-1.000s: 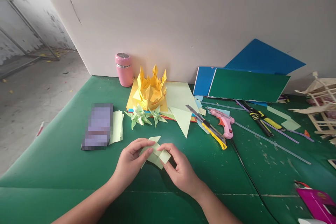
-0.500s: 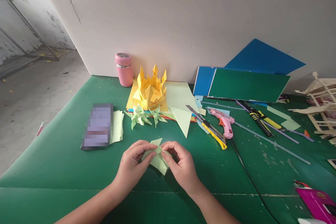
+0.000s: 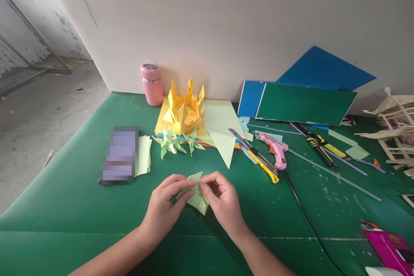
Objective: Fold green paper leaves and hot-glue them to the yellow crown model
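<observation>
Between my two hands is a pale green piece of folded paper [image 3: 199,203], creased and held just above the green table. My left hand [image 3: 168,198] pinches its left side between thumb and fingers. On the other side, my right hand [image 3: 223,196] grips the upper right part with thumb and curled fingers. Part of the paper is hidden behind the fingers. Several small pale green folded paper flowers [image 3: 173,141] lie beyond my hands. Behind them, a yellow folded paper crown-like piece [image 3: 185,114] rests on a stack of coloured paper [image 3: 223,114].
A yellow box cutter [image 3: 258,161] and a pink glue gun [image 3: 274,151] with a black cord lie to the right. Left are a blurred-out phone-like object [image 3: 119,155] and pale paper slips [image 3: 144,155]. A pink flask [image 3: 152,86] stands by the wall; a wooden stick model [image 3: 397,133] sits far right.
The folded paper has turned slightly between my fingers, its top point shifting right. My left fingers have reached a little further across it.
</observation>
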`<state>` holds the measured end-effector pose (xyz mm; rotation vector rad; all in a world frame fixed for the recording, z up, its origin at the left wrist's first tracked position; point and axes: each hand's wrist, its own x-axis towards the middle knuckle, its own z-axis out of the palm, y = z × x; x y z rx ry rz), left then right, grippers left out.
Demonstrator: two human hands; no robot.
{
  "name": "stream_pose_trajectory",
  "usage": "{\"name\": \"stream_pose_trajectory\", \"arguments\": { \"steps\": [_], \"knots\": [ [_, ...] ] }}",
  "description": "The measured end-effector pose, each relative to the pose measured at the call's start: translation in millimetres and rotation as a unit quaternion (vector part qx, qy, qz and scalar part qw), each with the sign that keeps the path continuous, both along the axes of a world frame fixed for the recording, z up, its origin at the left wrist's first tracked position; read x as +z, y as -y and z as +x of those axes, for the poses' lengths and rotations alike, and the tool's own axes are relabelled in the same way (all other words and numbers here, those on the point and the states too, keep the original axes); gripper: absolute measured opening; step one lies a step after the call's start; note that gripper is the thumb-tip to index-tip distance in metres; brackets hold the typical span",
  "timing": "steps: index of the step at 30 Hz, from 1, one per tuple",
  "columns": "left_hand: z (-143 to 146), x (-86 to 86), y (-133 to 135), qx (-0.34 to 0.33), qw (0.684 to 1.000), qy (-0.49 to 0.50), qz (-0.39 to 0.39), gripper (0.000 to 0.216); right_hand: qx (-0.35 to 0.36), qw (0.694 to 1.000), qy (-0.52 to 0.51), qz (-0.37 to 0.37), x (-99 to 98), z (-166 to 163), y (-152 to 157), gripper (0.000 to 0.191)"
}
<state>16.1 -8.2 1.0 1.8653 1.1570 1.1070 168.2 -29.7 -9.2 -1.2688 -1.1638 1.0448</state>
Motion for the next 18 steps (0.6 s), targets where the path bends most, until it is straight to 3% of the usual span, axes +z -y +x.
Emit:
{"name": "stream_pose_trajectory", "arguments": {
  "steps": [7,18],
  "knots": [
    [1.9,4.3,2.1,0.000,1.000,-0.012,0.017,0.014,-0.003,1.000,0.010,0.002,1.3,-1.5,0.8,0.019],
    [5.6,6.5,3.4,-0.010,0.999,-0.006,-0.033,0.014,-0.015,0.997,0.062,0.040,4.8,-6.2,3.4,0.008]
  ]
}}
